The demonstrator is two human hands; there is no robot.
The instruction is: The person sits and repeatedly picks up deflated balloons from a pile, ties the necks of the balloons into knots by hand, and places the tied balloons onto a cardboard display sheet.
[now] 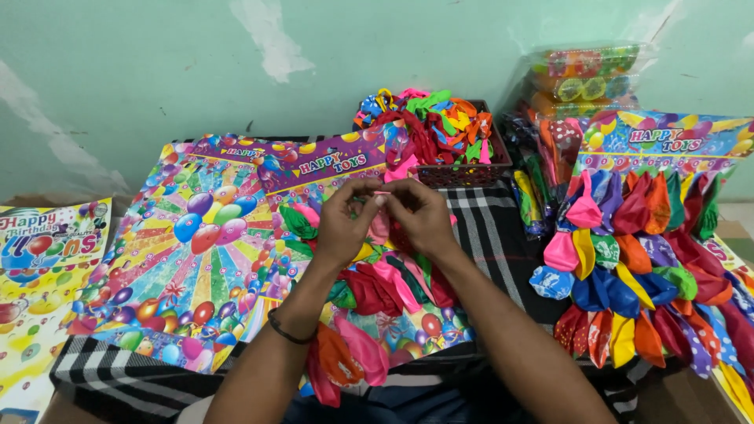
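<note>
Head view: both hands meet above the balloon card [369, 259], the landmark here.
Left hand [343, 224]: fingers pinched shut on a pink balloon [380, 224]; black band on the wrist.
Right hand [424, 216]: fingertips closed on the same balloon from the other side.
Pink balloon: over the card's upper middle; long axis cannot be told, mostly hidden by fingers.
Edges: card's near edge overhangs the striped cloth [487, 235].
Open room: bare cloth strip just right of the card; basket of loose balloons [440, 137] behind it; a filled card [644, 259] further right.
</note>
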